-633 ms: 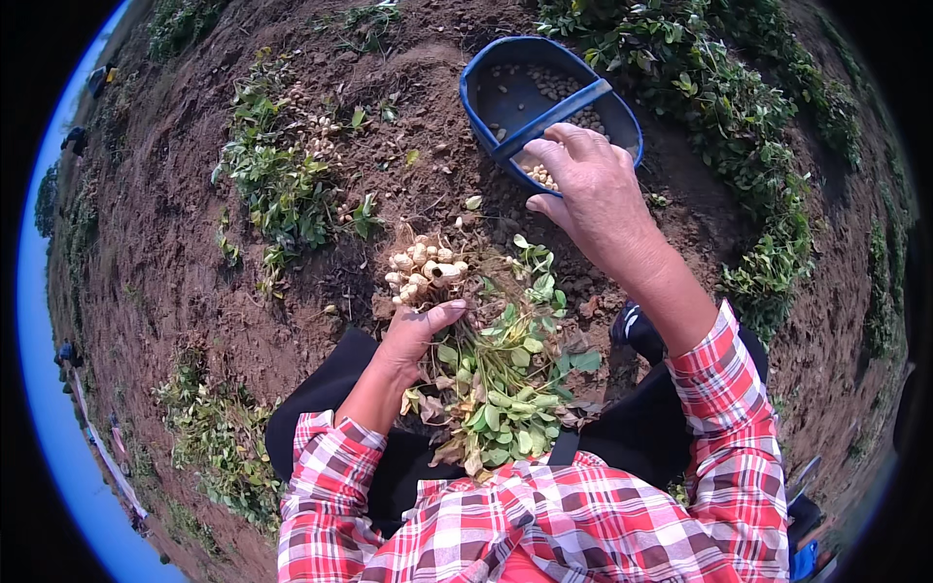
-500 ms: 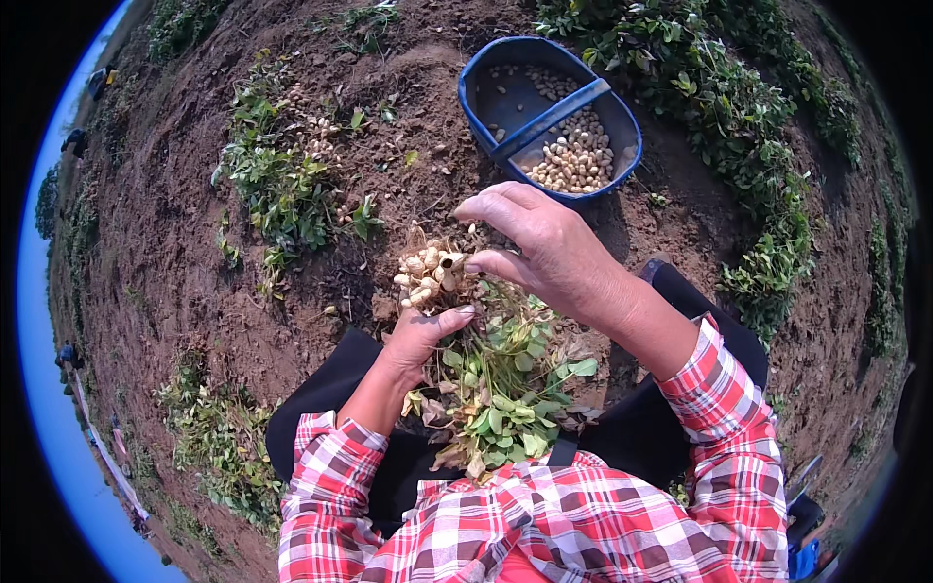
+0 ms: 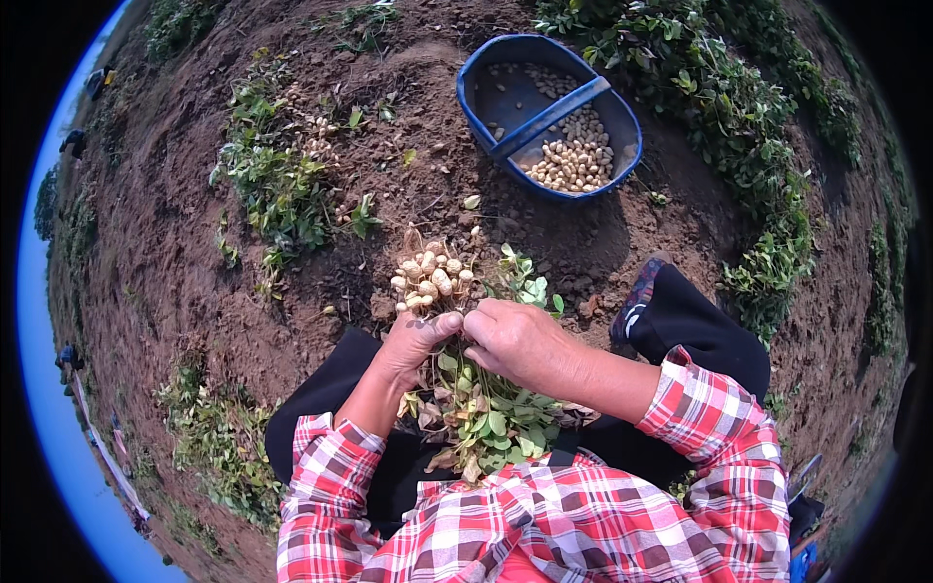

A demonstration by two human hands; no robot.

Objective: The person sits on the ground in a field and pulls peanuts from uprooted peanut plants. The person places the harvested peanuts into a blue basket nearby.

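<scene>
Sitting out in the dirt field (image 3: 185, 243) with rows of green peanut plants (image 3: 739, 117) around me and a few pulled ones lying off to my left (image 3: 277, 185). The blue basket (image 3: 483, 92) with the handle across it sits up ahead on the soil, well apart from my hands, and it's got a decent layer of pale peanuts (image 3: 573, 160) piled on one side, so part of the picking looks done. The plant in my lap (image 3: 491, 408) is leafy end toward me, roots up. My left hand (image 3: 413, 340) has its grip closed around the stems just below the pods, and my right hand (image 3: 515, 340) is pinched in beside it, touching. The peanut cluster (image 3: 432, 277) on top looks nearly full, so I'd say most of this one is left to strip.
</scene>
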